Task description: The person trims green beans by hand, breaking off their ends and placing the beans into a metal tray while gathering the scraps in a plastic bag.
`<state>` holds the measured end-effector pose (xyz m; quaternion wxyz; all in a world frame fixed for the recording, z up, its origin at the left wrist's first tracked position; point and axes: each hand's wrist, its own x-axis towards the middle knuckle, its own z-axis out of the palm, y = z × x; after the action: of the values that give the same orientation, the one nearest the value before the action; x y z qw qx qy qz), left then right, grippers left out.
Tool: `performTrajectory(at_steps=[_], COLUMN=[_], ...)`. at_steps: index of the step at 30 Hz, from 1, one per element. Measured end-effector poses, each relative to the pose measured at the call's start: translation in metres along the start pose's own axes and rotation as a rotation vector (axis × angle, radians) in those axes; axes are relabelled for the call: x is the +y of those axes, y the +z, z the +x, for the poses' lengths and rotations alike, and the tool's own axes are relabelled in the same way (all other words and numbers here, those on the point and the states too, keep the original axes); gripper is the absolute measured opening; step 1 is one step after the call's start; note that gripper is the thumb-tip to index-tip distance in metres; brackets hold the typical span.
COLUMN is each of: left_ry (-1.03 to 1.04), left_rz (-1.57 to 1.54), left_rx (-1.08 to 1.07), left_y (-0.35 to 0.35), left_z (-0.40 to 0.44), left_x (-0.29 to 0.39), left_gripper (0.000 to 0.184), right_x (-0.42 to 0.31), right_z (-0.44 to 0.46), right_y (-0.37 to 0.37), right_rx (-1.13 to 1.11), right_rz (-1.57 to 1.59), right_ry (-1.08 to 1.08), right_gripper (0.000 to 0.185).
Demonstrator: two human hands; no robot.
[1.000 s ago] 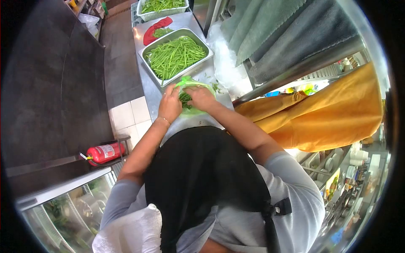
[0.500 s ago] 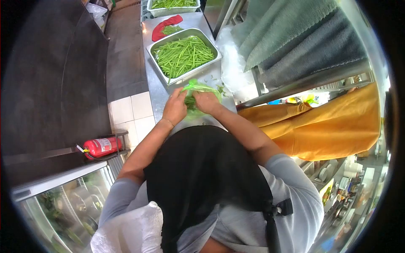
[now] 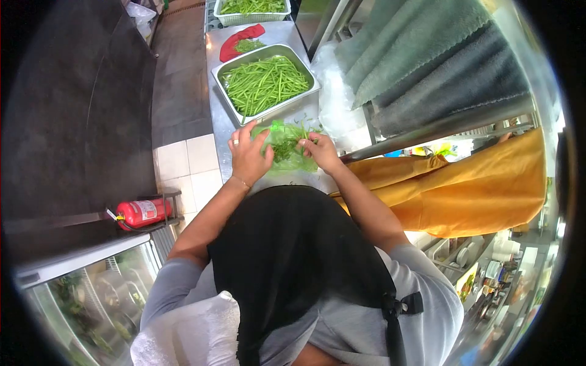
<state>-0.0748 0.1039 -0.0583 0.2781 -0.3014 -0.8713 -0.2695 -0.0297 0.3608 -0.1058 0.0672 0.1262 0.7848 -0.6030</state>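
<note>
A thin light-green plastic bag (image 3: 299,163) lies on the steel table in front of me, with a clump of small green bean trimmings (image 3: 283,150) in its mouth. My left hand (image 3: 249,157) is at the bag's left side, its fingers curved around the film and the thumb apart from them. On the opposite side, my right hand (image 3: 321,152) pinches a few green trimmings between thumb and fingertips, over the bag's edge. Just beyond the bag stands a steel pan (image 3: 278,111) full of long green beans (image 3: 265,84).
Behind the pan lie a red cloth (image 3: 230,47) and a small heap of green bits (image 3: 248,46). A white basket (image 3: 253,19) of greens stands at the far end. Clear plastic (image 3: 334,91) and hanging towels (image 3: 427,67) border the right; a fire extinguisher (image 3: 143,213) is at lower left.
My hands have moved apart, and the bag now spreads wider with the trimmings exposed. My right hand has shifted right and pinches some green bits.
</note>
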Motion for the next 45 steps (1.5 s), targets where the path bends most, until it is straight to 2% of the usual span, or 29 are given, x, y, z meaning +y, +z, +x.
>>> performTrajectory(at_steps=[1, 3, 4, 6, 7, 8, 10, 12, 14, 15, 16, 18, 21, 22, 24, 25, 26, 27, 28, 30, 32, 34, 38, 41, 44, 45], left_ry=[0.006, -0.12, -0.116, -0.468, -0.562, -0.561, -1.002, -1.051, -1.239, -1.146, -1.15, -1.258, -1.326, -1.327, -1.202, -1.203, -1.159, -1.113, -1.114, -0.994, -1.073, -1.148, -1.219, -1.235, -1.211, -1.163], left_rz=[-0.003, -0.475, -0.475, -0.575, -0.795, -0.794, -1.519, -1.519, -1.756, -1.693, -1.693, -1.765, -1.612, -1.612, -1.612, -1.611, -1.485, -1.358, -1.358, -1.353, -1.407, -1.456, -1.502, -1.482, -1.496, -1.458], left_rx=[0.0, -0.178, -0.18, -0.438, -0.62, -0.62, -0.41, -0.375, -0.414, -0.318, -0.322, -0.089, 0.005, 0.005, -0.293, -0.291, -0.358, -0.422, -0.422, -0.384, -0.319, -0.249, -0.189, -0.146, -0.22, -0.2], left_y=[0.007, 0.029, 0.033, 0.045, 0.062, 0.075, 0.084, 0.081, 0.066, 0.07, 0.074, 0.083, 0.09, 0.087, 0.078, 0.062, 0.047, 0.038, 0.041, 0.045, 0.044, 0.041, 0.034, 0.035, 0.029, 0.032], left_z=[-0.001, -0.007, -0.004, 0.003, 0.005, 0.0, 0.003, 0.004, 0.01, 0.008, 0.006, 0.006, 0.002, 0.0, -0.002, 0.006, 0.014, 0.02, 0.02, 0.019, 0.02, 0.025, 0.028, 0.025, 0.027, 0.026], left_x=[-0.001, -0.006, 0.002, 0.022, 0.015, 0.014, 0.028, 0.021, 0.014, 0.013, 0.014, 0.014, -0.003, -0.01, -0.022, -0.012, 0.004, 0.015, 0.02, 0.025, 0.016, 0.007, 0.006, 0.003, 0.005, 0.011], left_gripper=[0.049, 0.053, 0.053, 0.051, 0.051, 0.051, 0.045, 0.04, 0.039, 0.035, 0.035, 0.031, 0.026, 0.026, 0.025, 0.025, 0.027, 0.029, 0.029, 0.02, 0.021, 0.023, 0.022, 0.022, 0.021, 0.02], right_x=[-0.005, -0.018, -0.018, -0.021, -0.031, -0.04, -0.052, -0.056, -0.043, -0.039, -0.035, -0.029, -0.028, -0.03, -0.016, -0.013, -0.01, -0.011, -0.012, -0.019, -0.023, -0.022, -0.021, -0.029, -0.031, -0.05], right_z=[-0.001, -0.003, -0.001, 0.005, 0.002, -0.001, -0.007, -0.01, -0.008, -0.01, -0.012, -0.011, -0.012, -0.012, -0.008, -0.007, -0.006, -0.006, -0.007, -0.009, -0.012, -0.014, -0.015, -0.018, -0.019, -0.028], right_y=[-0.001, 0.0, 0.001, 0.003, 0.01, 0.019, 0.031, 0.038, 0.038, 0.034, 0.032, 0.03, 0.025, 0.023, 0.019, 0.018, 0.017, 0.016, 0.016, 0.018, 0.017, 0.013, 0.012, 0.018, 0.02, 0.021], right_rx=[0.007, 0.012, 0.015, -0.077, -0.077, -0.111, -0.137, -0.235, -0.208, -0.179, -0.151, -0.106, 0.001, 0.066, 0.072, 0.077, 0.076, 0.037, -0.002, -0.033, -0.061, 0.021, 0.046, 0.129, 0.01, -0.037], right_rz=[0.002, 0.291, 0.293, 0.145, 0.146, 0.023, -0.1, 0.413, 0.478, 0.342, 0.205, 0.2, 0.246, 0.299, 0.283, 0.268, 0.269, 0.11, -0.049, -0.047, -0.048, 0.064, 0.246, 0.372, 0.412, -0.078], right_ry=[0.0, 0.056, 0.054, 0.059, 0.057, -0.025, -0.105, -0.001, 0.026, 0.051, 0.077, 0.11, 0.142, 0.141, 0.081, 0.02, 0.02, -0.083, -0.185, -0.168, -0.154, -0.036, -0.017, -0.041, -0.167, -0.225], right_gripper=[0.021, 0.018, 0.018, 0.014, 0.014, 0.014, 0.016, 0.02, 0.021, 0.02, 0.019, 0.02, 0.022, 0.023, 0.024, 0.026, 0.026, 0.025, 0.025, 0.024, 0.024, 0.021, 0.018, 0.013, 0.01, 0.01])
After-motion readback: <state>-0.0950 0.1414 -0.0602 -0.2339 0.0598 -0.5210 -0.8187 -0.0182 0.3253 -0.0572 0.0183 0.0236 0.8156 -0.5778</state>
